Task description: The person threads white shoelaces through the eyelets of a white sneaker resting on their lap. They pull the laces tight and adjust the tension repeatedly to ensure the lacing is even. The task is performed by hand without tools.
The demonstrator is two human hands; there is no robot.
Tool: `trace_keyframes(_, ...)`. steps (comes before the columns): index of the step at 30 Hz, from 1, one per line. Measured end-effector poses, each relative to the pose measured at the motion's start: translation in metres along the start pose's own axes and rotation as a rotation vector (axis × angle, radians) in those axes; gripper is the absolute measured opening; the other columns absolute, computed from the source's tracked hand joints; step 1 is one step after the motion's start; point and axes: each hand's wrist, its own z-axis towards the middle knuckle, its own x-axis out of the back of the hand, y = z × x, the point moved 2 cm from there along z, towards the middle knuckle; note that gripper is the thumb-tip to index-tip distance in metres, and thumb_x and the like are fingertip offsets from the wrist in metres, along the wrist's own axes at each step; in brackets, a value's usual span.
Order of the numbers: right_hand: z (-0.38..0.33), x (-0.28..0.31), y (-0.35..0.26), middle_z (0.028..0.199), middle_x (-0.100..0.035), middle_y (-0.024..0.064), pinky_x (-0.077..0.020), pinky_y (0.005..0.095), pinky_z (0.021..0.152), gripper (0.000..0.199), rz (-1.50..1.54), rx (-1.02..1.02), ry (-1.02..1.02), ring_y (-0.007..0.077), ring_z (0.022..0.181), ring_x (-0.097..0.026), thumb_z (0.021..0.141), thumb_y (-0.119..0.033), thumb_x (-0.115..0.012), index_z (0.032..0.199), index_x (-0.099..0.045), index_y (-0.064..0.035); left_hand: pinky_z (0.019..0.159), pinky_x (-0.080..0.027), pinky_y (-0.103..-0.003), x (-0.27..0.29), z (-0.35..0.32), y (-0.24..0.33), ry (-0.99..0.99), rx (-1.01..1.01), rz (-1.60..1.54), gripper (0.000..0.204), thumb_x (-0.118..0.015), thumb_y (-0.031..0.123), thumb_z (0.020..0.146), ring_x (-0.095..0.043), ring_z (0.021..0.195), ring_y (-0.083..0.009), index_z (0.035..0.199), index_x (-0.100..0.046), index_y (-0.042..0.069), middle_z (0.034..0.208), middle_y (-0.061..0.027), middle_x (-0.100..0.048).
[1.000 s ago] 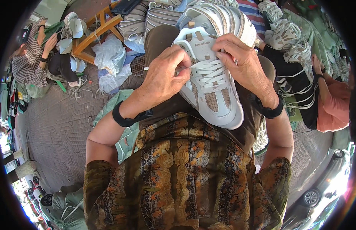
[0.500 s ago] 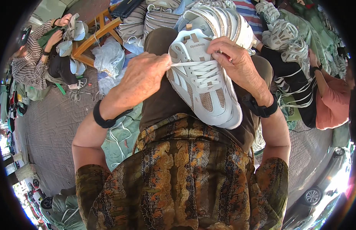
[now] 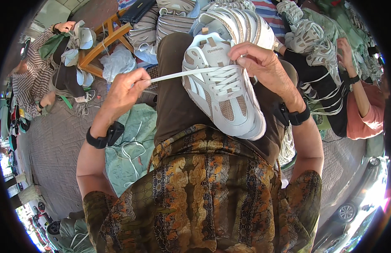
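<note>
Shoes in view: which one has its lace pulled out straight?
The white shoe under the right hand; only its lace stretches taut to the left hand.

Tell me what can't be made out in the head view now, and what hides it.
All in the head view:
1. Part of the white lace inside the left hand: covered by its grip.
2. Underside of the shoe: facing away.
3. Whatever lies directly beneath the right hand.
4. Car edges: lost in glare and dark rim.

Here the lace [image 3: 178, 75] disappears into the left hand [image 3: 126, 92], tip out of sight; the right hand [image 3: 265, 67] covers part of the shoe [image 3: 223, 99]; the car [image 3: 360, 206] is cut off at right!
</note>
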Motion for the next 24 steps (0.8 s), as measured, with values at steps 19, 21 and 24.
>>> trace_keyframes(19,0.048,-0.04,-0.135,0.1,-0.066,0.0089,-0.0473,0.0321,0.088,0.038,-0.064,0.386,-0.196,0.0167,0.102,-0.059,0.096,-0.035,-0.056,0.111,-0.064,-0.0019,0.043,-0.038,-0.02,0.068,-0.046,0.133,0.173,-0.435,-0.645,0.02,-0.059,0.016,0.092,-0.042,0.041,-0.0054,0.093,-0.051,-0.003,0.061,-0.002,-0.049)
trace_keyframes(21,0.052,-0.054,-0.156,0.088,-0.067,0.0082,-0.0478,0.0302,0.075,0.039,0.172,0.49,-0.321,0.0169,0.084,-0.061,0.094,-0.037,-0.057,0.104,-0.066,-0.0011,0.04,-0.036,-0.018,0.074,-0.04,0.154,0.188,-0.516,-0.547,0.021,-0.059,0.016,0.092,-0.044,0.041,-0.0044,0.093,-0.05,-0.003,0.066,-0.0037,-0.05)
trace_keyframes(24,0.036,-0.051,-0.179,0.074,-0.063,0.0042,-0.0453,0.0267,0.066,0.038,0.286,0.334,-0.431,0.012,0.07,-0.058,0.096,-0.037,-0.056,0.095,-0.067,-0.0011,0.037,-0.032,-0.017,0.075,-0.036,0.151,0.188,-0.506,-0.6,0.023,-0.06,0.018,0.092,-0.039,0.039,-0.0024,0.093,-0.051,-0.003,0.065,-0.0017,-0.048)
